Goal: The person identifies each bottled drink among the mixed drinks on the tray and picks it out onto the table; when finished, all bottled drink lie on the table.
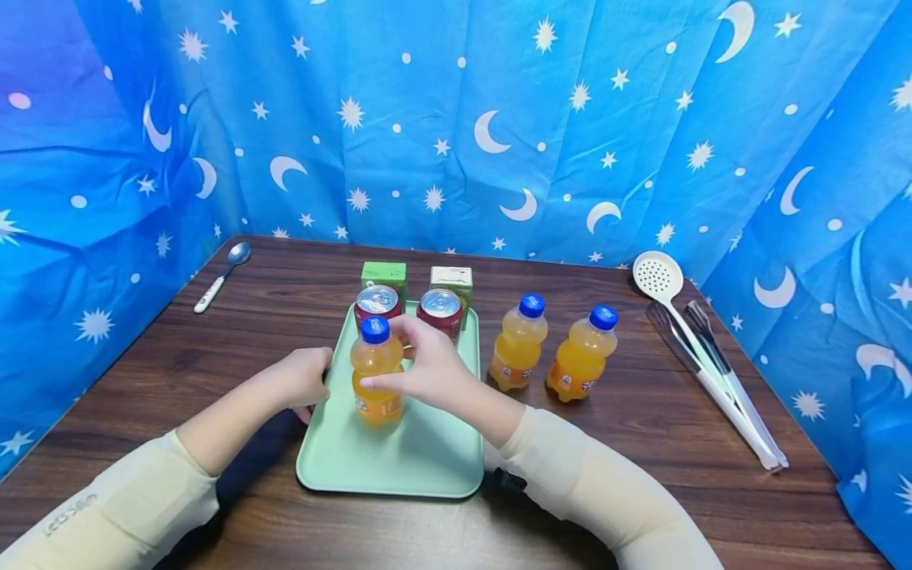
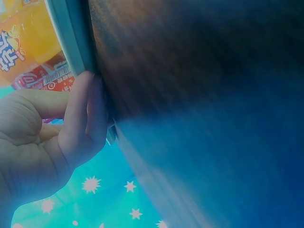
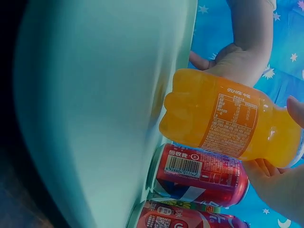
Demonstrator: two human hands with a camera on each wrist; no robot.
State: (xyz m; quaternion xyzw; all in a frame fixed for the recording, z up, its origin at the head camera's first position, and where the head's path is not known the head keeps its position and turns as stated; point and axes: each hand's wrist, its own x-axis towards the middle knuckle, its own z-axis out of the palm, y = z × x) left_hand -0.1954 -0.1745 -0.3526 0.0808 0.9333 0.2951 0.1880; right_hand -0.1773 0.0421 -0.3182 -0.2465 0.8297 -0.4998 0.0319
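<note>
My right hand (image 1: 432, 360) holds an orange soda bottle (image 1: 378, 404) with a blue cap upright over the left part of a light green tray (image 1: 435, 467). Whether the bottle's base touches the tray I cannot tell. With bent fingers, my left hand (image 1: 302, 378) grips the tray's left rim, as the left wrist view also shows at the tray edge (image 2: 71, 42). Behind the bottle, two red soda cans (image 1: 439, 313) stand side by side on the tray. A green carton (image 1: 385, 274) and a pale-topped carton (image 1: 451, 277) stand behind them.
Two more orange soda bottles (image 1: 518, 348) (image 1: 582, 360) stand on the wooden table (image 1: 249, 348) right of the tray. A slotted ladle (image 1: 658, 277) and metal tongs (image 1: 734, 396) lie farther right. A spoon (image 1: 222, 277) lies at the back left. Blue patterned cloth (image 1: 442, 119) surrounds the table.
</note>
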